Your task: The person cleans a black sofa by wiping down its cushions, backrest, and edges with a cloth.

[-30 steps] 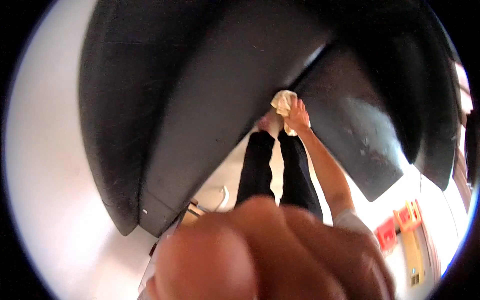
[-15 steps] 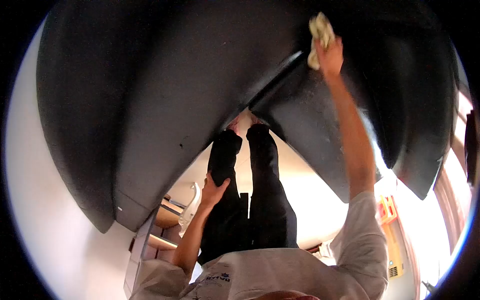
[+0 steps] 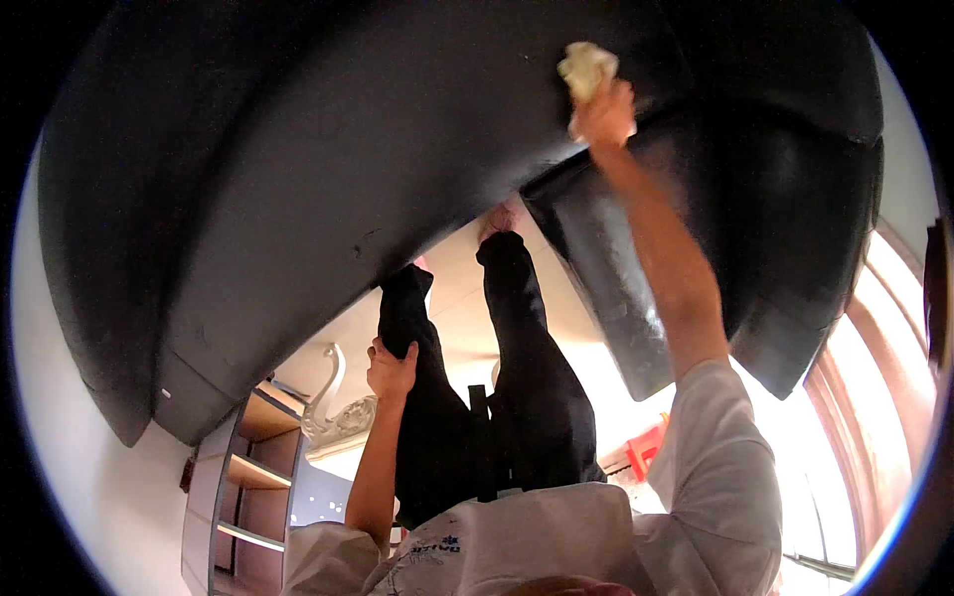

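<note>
A cream-coloured cloth (image 3: 586,70) is bunched under my right hand (image 3: 604,114), whose fingers are closed on it. Cloth and hand press on the black sofa seat (image 3: 397,129), close to where it meets the side section (image 3: 636,258). My arm is stretched far forward over that side section. Down by my left knee, my left hand (image 3: 391,370) rests against the black trouser leg (image 3: 407,313), thumb and fingers apart, with no object in it. Small marks show on the front of the seat.
A shelf unit (image 3: 260,467) stands at the lower left, beside a pale carved furniture piece (image 3: 338,422). The light floor (image 3: 452,273) lies between my feet. A red object (image 3: 648,447) and curtains (image 3: 884,328) are on the right.
My right hand has moved left and slightly down with the cloth, from the side section onto the main seat. My left hand stays at the knee; the whole view has shifted.
</note>
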{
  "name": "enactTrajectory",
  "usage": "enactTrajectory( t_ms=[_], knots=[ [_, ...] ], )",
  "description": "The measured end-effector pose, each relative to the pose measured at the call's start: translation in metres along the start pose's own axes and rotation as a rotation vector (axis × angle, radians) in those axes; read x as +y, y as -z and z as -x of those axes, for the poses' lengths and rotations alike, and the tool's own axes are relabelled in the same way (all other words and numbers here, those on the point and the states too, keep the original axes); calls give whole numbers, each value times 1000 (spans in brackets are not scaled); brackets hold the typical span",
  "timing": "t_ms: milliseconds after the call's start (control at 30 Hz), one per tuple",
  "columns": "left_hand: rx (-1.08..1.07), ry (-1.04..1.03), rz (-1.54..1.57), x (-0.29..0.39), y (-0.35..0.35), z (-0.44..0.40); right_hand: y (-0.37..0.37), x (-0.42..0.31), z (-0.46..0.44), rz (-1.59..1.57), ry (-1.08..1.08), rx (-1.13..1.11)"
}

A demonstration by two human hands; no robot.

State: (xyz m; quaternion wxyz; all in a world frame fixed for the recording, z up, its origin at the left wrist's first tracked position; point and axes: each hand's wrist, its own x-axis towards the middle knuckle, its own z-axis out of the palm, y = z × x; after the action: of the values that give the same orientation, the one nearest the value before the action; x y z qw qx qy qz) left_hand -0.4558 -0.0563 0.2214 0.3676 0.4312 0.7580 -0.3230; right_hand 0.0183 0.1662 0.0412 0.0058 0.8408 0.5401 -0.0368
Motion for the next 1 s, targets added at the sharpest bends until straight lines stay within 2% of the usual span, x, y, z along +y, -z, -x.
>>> enactTrajectory(
  t_ms=[67, 100, 133, 233, 267, 300, 333, 367, 400, 467, 533, 567, 633, 667, 700, 733, 767, 833, 867, 933, 1000],
  knots=[
    [22, -10, 9, -7, -5, 0, 8, -56, 45, -99, 96, -145],
    [29, -19, 21, -9, -3, -2, 21, -96, 72, -33, 220, -57],
    [14, -20, 26, -12, -2, -4, 28, -134, 90, -153, 245, -176],
    [1, -18, 10, -11, -1, -1, 21, -223, 155, -207, 563, -192],
    [10, -10, -8, -10, 0, -3, 5, -250, 176, -329, 637, -187],
    [14, -10, -9, -9, 1, -3, 9, -274, 190, -323, 671, -149],
    [14, -25, -15, -9, 3, -3, 19, -291, 193, -296, 736, -281],
    [15, -38, -16, -7, 2, -4, 16, -300, 195, -284, 773, -174],
    [16, -35, -18, -5, 3, -8, 9, -302, 192, -320, 813, -208],
    [80, -70, -16, -1, 3, -7, 2, -285, 172, -283, 1028, -369],
    [98, -81, -27, 6, 5, -5, -2, -236, 126, -278, 1308, -202],
    [103, -81, -30, 6, 5, -2, -18, -212, 99, -520, 1119, -450],
    [104, -76, -30, 8, 0, 0, -1, -129, 19, -358, 999, -292],
    [105, -75, -31, 4, -2, 2, 7, -91, -21, -170, 731, -264],
    [108, -75, -27, 2, -6, 4, 17, -45, -59, 104, 636, -111],
    [104, -75, -25, 0, -11, 4, 14, 4, -94, 188, 623, 72],
    [102, -60, -22, -1, -18, 5, 34, 28, -112, 321, 427, -19],
    [83, -58, -23, -1, -25, 8, 13, 82, -149, 296, 225, 104],
    [69, -42, -8, -2, -26, 11, 20, 79, -157, 339, 57, -33],
    [65, 0, 6, -2, -26, 22, 20, 71, -133, 44, -40, 60],
    [35, 61, -43, 4, -36, 25, 8, 49, -106, 137, 55, 64]
  ],
)
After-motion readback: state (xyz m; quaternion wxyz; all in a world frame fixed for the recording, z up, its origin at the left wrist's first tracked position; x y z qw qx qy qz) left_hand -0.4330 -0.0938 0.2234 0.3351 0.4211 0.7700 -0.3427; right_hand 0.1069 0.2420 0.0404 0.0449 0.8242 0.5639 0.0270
